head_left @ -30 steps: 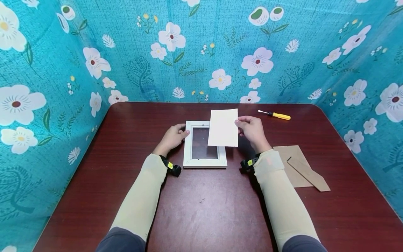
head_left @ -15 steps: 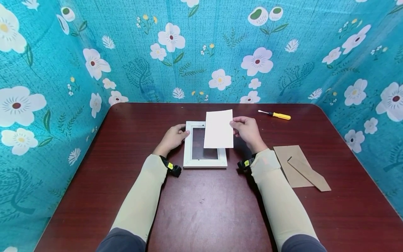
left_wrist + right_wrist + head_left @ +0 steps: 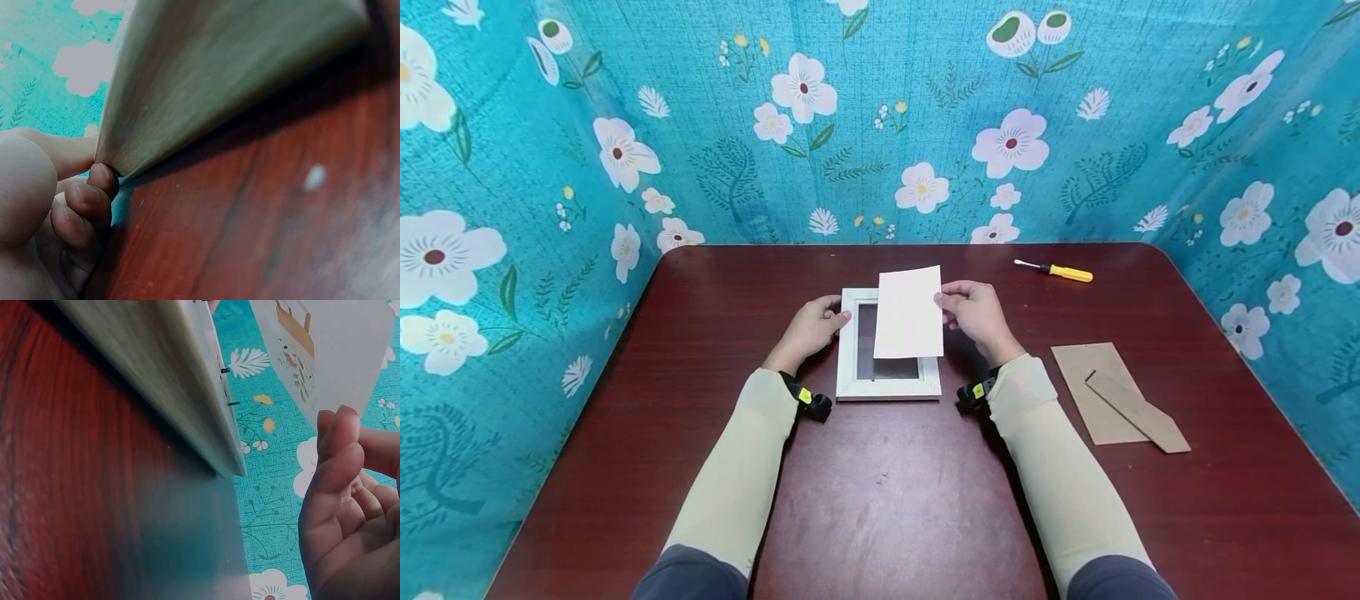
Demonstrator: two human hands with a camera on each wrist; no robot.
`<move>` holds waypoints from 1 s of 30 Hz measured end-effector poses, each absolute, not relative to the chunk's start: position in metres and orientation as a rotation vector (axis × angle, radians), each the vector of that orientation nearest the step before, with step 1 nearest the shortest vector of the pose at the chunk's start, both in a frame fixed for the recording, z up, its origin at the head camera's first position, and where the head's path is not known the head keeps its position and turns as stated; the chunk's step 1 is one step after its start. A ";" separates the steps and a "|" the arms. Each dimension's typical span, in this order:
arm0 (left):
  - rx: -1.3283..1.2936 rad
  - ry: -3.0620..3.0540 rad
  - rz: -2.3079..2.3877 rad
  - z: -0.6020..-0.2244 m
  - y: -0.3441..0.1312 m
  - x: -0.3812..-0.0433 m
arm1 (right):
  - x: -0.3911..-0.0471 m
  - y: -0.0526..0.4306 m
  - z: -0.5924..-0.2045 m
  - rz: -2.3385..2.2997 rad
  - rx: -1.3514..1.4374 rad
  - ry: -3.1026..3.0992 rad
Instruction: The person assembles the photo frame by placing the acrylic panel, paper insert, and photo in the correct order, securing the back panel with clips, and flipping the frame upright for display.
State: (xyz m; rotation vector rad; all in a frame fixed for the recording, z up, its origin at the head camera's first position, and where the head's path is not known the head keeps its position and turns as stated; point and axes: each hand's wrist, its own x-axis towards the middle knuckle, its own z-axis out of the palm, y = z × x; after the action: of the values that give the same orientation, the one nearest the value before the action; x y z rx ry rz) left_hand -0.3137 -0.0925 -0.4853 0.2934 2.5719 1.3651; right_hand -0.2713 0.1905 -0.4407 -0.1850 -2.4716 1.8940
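A white picture frame [image 3: 847, 358] lies on the dark red table, its dark inner pane partly covered from view. My left hand [image 3: 811, 327] grips its left edge, thumb on top; the left wrist view shows curled fingers [image 3: 84, 197] at the frame's corner. Between thumb and fingers, my right hand [image 3: 981, 317] pinches the right edge of a white card [image 3: 909, 312]. This card is held above the frame and overlaps its upper right part. Its underside, in the right wrist view, carries a printed picture [image 3: 297, 356] with brown shapes and leaves.
A brown backing board [image 3: 1093, 400] lies at the right, with a brown stand strip [image 3: 1138, 412] across it. Farther back is a screwdriver [image 3: 1070, 273] with a yellow handle. Flowered blue cloth [image 3: 865, 125] hangs behind the table and at both sides.
My right hand has moved left and slightly toward me with the card, which now covers more of the frame's opening. The left hand and frame have stayed put.
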 end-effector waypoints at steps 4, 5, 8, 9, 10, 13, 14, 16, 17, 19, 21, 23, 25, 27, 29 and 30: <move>0.300 2.564 1.368 -0.485 -0.093 -0.314 | -0.272 0.187 -0.442 1.896 -0.196 -2.496; 0.300 2.565 1.367 -0.485 -0.093 -0.314 | -0.272 0.187 -0.442 1.897 -0.196 -2.500; 0.299 2.570 1.369 -0.485 -0.093 -0.314 | -0.272 0.185 -0.443 1.905 -0.188 -2.493; 0.296 2.573 1.369 -0.485 -0.093 -0.313 | -0.272 0.184 -0.443 1.906 -0.183 -2.492; 0.296 2.577 1.368 -0.485 -0.093 -0.314 | -0.272 0.184 -0.444 1.909 -0.180 -2.489; 0.295 2.582 1.368 -0.486 -0.092 -0.314 | -0.272 0.182 -0.445 1.911 -0.175 -2.491; 0.295 2.581 1.370 -0.486 -0.092 -0.314 | -0.272 0.181 -0.446 1.911 -0.171 -2.494; 0.294 2.581 1.373 -0.487 -0.092 -0.314 | -0.272 0.180 -0.447 1.907 -0.170 -2.509; 0.293 2.578 1.377 -0.487 -0.092 -0.314 | -0.272 0.180 -0.447 1.905 -0.171 -2.517; 0.294 2.575 1.380 -0.487 -0.093 -0.313 | -0.272 0.178 -0.448 1.901 -0.173 -2.529; 0.299 2.583 1.375 -0.487 -0.093 -0.313 | -0.272 0.177 -0.448 1.905 -0.176 -2.533; 0.307 2.589 1.371 -0.486 -0.093 -0.313 | -0.272 0.176 -0.448 1.910 -0.173 -2.532; 0.311 2.598 1.365 -0.486 -0.093 -0.313 | -0.273 0.174 -0.449 1.920 -0.166 -2.526; 0.310 2.601 1.359 -0.486 -0.093 -0.314 | -0.273 0.173 -0.449 1.919 -0.153 -2.528; 0.307 2.599 1.356 -0.486 -0.092 -0.314 | -0.273 0.172 -0.449 1.918 -0.146 -2.530; 0.307 2.596 1.355 -0.487 -0.092 -0.314 | -0.273 0.172 -0.450 1.915 -0.144 -2.533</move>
State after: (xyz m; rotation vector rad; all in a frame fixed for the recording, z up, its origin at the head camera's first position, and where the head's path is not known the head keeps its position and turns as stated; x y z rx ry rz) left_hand -0.3138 -0.0917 -0.4865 0.3068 2.5963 1.3554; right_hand -0.2725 0.1720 -0.4498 -0.1438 -2.5330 1.9153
